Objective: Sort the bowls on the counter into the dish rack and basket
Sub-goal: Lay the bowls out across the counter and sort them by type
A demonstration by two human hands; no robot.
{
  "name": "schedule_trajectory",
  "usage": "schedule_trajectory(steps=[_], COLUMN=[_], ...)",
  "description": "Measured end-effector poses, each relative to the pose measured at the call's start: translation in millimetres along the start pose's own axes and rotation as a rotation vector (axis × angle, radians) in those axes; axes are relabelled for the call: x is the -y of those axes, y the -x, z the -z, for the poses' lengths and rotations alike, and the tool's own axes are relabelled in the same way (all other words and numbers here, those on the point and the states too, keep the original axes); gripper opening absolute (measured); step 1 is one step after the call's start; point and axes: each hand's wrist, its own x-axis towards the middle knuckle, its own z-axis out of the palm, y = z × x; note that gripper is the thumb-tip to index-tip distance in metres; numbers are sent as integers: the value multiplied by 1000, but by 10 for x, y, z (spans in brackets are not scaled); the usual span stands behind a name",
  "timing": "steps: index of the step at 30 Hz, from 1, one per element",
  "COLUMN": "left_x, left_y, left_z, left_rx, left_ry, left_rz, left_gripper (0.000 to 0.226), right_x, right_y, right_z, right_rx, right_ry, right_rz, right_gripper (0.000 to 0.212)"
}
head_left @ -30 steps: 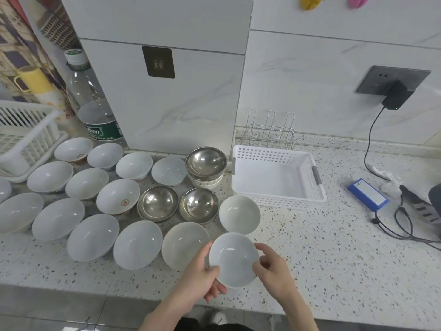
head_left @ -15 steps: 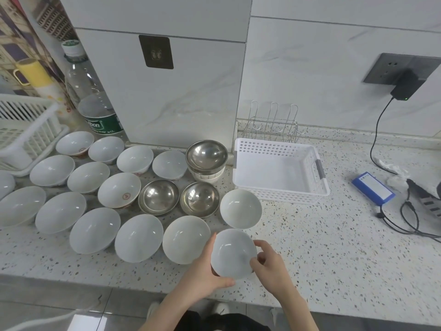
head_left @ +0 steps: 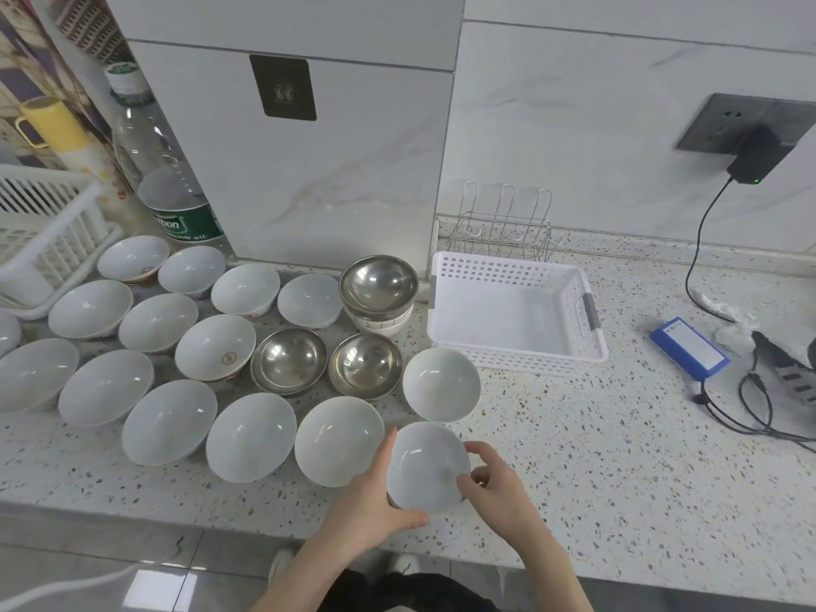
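Hands, L point(head_left: 371, 501) & R point(head_left: 499, 488), both gripping white bowl point(head_left: 426, 468) beside bowl rows, basket point(head_left: 514, 311) w/ wire rack point(head_left: 503, 223) behind.

**Even, bright light with wide-angle bending at the edges**

Soft, bright light is falling from above, leaving only faint shadows under the white ceramic bowls point(head_left: 251, 437). The round steel bowls point(head_left: 289, 360) are throwing small glints, and the white marble wall tiles point(head_left: 574, 139) are showing a mild sheen. Straight lines are bowing toward the frame edges. The speckled stone counter point(head_left: 618, 457) is staying sharp; the corners are looking slightly soft.
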Motion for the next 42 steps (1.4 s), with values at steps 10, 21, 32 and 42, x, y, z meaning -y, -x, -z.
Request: schedule_trajectory(steps=[10, 21, 32, 42], left_x=[-141, -649, -609, -654], left_y=[-111, -1102, -1374, -1313], left_z=[429, 1412, 1476, 1608], left_rx=[-176, -343, -435, -375], left_ry=[35, 338, 387, 318], left_rz=[175, 207, 63, 48], left_gripper=[86, 78, 37, 60], right_x=[368, 893, 925, 1039], right_y=[-161, -332, -259, -342], right_z=[311, 147, 45, -36], right_rx=[-297, -348, -362, -330], right_ry=[-70, -177, -213, -172], right_rz=[-37, 45, -22, -63], right_gripper=[15, 14, 14, 15])
